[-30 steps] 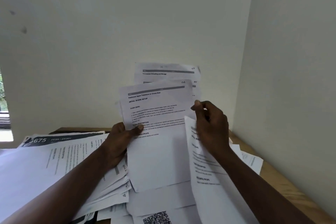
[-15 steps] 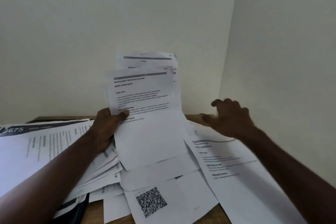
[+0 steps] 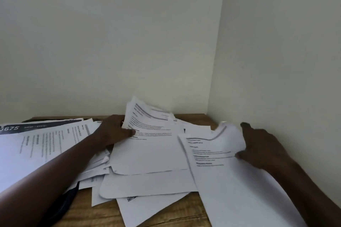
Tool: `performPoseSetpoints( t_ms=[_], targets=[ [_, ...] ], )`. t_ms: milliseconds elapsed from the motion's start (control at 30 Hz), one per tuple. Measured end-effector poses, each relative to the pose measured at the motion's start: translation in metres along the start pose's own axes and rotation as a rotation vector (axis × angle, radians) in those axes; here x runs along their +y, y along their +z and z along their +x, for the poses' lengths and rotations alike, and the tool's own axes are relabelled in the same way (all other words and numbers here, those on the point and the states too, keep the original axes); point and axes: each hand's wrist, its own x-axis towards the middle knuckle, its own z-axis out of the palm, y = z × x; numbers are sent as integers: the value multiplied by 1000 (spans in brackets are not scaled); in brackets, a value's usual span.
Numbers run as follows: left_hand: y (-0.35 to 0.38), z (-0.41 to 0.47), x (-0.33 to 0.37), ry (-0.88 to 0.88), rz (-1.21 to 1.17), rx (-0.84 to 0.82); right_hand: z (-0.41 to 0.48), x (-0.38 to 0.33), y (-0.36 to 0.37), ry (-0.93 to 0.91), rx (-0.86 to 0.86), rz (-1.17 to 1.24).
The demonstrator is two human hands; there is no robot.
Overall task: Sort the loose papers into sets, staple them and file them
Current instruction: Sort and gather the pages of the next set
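Observation:
Loose white printed papers lie scattered over a wooden desk (image 3: 184, 210). My left hand (image 3: 114, 131) grips a small stack of printed sheets (image 3: 153, 142) by their left edge, thumb on top; the stack is lowered onto the pile, its top edge curling up. My right hand (image 3: 262, 145) pinches the upper right corner of a single printed sheet (image 3: 221, 175) lying at the right, crumpling that corner upward. A sheet with a QR code (image 3: 147, 206) pokes out from under the pile near the front.
A large pile of sheets (image 3: 36, 145), one with a dark header reading 3675, lies on the left under my forearm. A black object (image 3: 62, 202) sits under the papers at the front left. Walls meet in a corner close behind and to the right.
My left hand lowered its stack from upright down onto the pile. My right hand, which had let go of a sheet at the right, now grips that sheet's upper corner.

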Motion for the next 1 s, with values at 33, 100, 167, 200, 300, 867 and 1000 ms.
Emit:
performPoseSetpoints(
  t_ms=[33,100,167,200,300,867,1000],
  targets=[
    [1,-1,2,26,78,54,3,1,-2,9,15,49],
    [3,-2,4,10,87,174,5,3,-8,21,55,97],
    [3,-3,7,-27,67,274,5,4,-14,26,140,96],
    [3,-4,8,-30,65,309,4,2,-19,22,201,100],
    [1,-5,10,-1,76,370,4,-6,-42,-15,423,85],
    [-42,18,-14,-220,-646,850,99,-58,-84,-7,537,480],
    [-27,15,3,-138,-701,703,114,-68,-105,-47,405,584]
  ],
)
